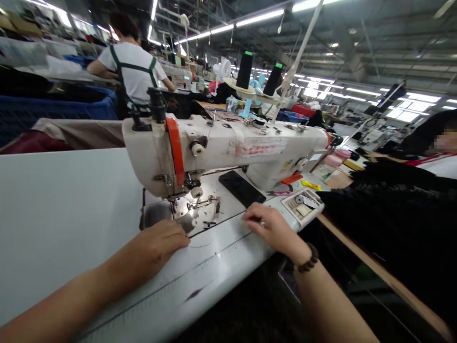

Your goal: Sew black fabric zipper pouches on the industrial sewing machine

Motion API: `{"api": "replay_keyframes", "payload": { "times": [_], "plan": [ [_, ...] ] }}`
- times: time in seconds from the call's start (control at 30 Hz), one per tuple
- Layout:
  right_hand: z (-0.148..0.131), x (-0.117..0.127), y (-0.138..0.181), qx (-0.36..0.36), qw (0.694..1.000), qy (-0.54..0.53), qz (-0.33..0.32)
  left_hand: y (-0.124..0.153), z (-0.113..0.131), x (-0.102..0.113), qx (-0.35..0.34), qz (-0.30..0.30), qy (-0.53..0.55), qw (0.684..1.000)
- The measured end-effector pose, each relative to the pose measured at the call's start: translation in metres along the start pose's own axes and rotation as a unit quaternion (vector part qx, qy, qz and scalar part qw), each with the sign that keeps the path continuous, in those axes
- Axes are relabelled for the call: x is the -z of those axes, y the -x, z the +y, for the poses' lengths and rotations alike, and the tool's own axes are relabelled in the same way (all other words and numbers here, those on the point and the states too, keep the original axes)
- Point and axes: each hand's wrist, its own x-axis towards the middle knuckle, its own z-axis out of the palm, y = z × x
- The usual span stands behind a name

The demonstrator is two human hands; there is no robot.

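A white sewing machine (221,138) with an orange guard stands on the pale table. My left hand (159,245) is low at the front of the metal needle plate (157,213), its fingers bent and pressed together. Their tips are partly hidden, so whatever they hold cannot be made out. A thin line like a thread lies on the table beside that thumb. Farther right, my right hand (273,228) is curled closed above the table edge, close to a black phone (242,187). A small pale spot shows between its fingers, too blurred to name.
Right of the machine sit a parts tray (303,207), pink-handled snips (280,193) and a yellow item (311,185). Black cloth (392,219) is heaped at right. Black thread cones (244,70) stand behind. A co-worker (134,66) sits beyond; another person is at far right.
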Motion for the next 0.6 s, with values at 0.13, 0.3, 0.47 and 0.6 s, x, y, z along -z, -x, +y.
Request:
{"api": "replay_keyframes", "payload": {
  "times": [0.13, 0.3, 0.47, 0.6],
  "plan": [
    [0.063, 0.032, -0.007, -0.158, 0.955, 0.247, 0.041, -0.001, 0.001, -0.001, 0.062, -0.042, 0.005, 0.997],
    [0.108, 0.033, -0.02, -0.166, 0.934, 0.314, -0.03, -0.007, 0.003, 0.005, 0.105, -0.072, 0.01, 0.992],
    [0.089, 0.043, -0.007, -0.147, 0.936, 0.318, -0.024, -0.006, 0.006, 0.009, 0.109, -0.046, -0.001, 0.993],
    [0.03, 0.036, 0.007, -0.067, 0.995, 0.05, -0.054, -0.004, 0.008, 0.007, 0.081, -0.034, -0.027, 0.996]
  ]
}}
